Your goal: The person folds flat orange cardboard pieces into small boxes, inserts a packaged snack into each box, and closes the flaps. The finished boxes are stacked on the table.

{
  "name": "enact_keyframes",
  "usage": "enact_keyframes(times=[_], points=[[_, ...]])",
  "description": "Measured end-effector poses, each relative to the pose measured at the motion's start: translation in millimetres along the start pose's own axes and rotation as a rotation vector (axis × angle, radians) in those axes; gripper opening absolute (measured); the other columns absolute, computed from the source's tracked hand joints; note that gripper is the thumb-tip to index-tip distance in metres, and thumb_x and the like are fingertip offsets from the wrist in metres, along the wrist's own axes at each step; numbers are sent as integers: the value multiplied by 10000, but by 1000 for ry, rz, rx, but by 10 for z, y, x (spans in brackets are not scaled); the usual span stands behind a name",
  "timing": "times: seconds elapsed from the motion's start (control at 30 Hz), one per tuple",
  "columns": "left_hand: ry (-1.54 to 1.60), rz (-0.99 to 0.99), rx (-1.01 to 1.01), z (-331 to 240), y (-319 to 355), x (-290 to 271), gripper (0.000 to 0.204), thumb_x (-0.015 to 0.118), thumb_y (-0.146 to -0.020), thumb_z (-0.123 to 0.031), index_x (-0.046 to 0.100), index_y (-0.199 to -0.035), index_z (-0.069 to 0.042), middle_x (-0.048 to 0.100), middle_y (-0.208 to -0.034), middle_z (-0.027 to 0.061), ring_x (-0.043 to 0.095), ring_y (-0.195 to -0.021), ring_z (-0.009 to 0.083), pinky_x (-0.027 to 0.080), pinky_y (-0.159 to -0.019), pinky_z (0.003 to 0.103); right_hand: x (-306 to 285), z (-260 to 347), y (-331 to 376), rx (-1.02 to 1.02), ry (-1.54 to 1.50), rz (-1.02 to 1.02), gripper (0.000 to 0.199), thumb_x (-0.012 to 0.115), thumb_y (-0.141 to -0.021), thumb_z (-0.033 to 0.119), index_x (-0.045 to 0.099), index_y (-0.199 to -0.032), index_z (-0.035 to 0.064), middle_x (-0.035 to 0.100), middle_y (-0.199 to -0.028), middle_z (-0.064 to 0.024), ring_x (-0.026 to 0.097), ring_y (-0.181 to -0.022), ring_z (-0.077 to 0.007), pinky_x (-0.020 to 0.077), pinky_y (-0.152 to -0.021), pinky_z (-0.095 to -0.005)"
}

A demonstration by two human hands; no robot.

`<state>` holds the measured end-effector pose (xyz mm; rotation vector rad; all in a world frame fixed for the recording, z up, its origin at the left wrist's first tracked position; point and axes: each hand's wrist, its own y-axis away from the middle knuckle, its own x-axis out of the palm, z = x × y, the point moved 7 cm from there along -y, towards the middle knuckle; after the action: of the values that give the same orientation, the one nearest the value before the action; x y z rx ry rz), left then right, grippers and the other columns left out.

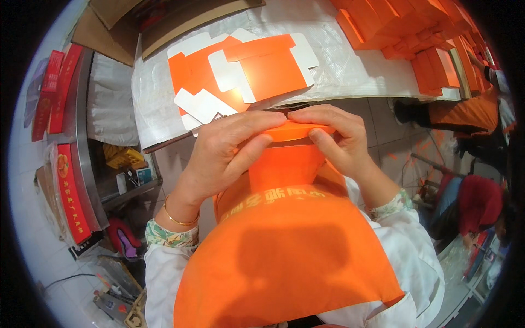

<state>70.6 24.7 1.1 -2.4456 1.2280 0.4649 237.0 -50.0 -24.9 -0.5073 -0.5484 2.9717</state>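
Note:
An orange cardboard box (285, 164) stands between my hands, close against my orange apron. My left hand (232, 141) grips the left end of its top flap, with the thumb below and the fingers laid over the upper edge. On the other end, my right hand (338, 134) pinches the flap in the same way. The fingertips of both hands nearly meet at the middle of the top edge. Past my hands, flat orange-and-white box blanks (273, 68) lie overlapping on the table. The box's far side is hidden.
Folded orange boxes (402, 27) are piled at the far right of the sheet-covered table (322, 33). Brown cardboard cartons (186, 22) stand at the far left. Red printed packages (71, 191) lie to the left. Other people (465, 115) are at the right.

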Motion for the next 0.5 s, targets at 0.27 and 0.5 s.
enact_keyframes(times=[0.27,0.5], points=[[141,-9,-43,147,-4,45,298,531,-902,13,692,-1152,-6,697,-1169,127,650,-1113,252,499,-947,325,25,0,19,24,-41,49,285,529,-885,-3,685,-1121,-43,681,-1134,-182,657,-1055,-264,509,-903,-327],[120,-6,25,130,-22,61,266,566,-899,8,694,-1132,2,714,-1113,126,655,-1098,258,507,-944,337,27,1,39,37,-44,84,313,499,-888,0,683,-1137,-51,663,-1173,-203,649,-1077,-271,502,-909,-325]])
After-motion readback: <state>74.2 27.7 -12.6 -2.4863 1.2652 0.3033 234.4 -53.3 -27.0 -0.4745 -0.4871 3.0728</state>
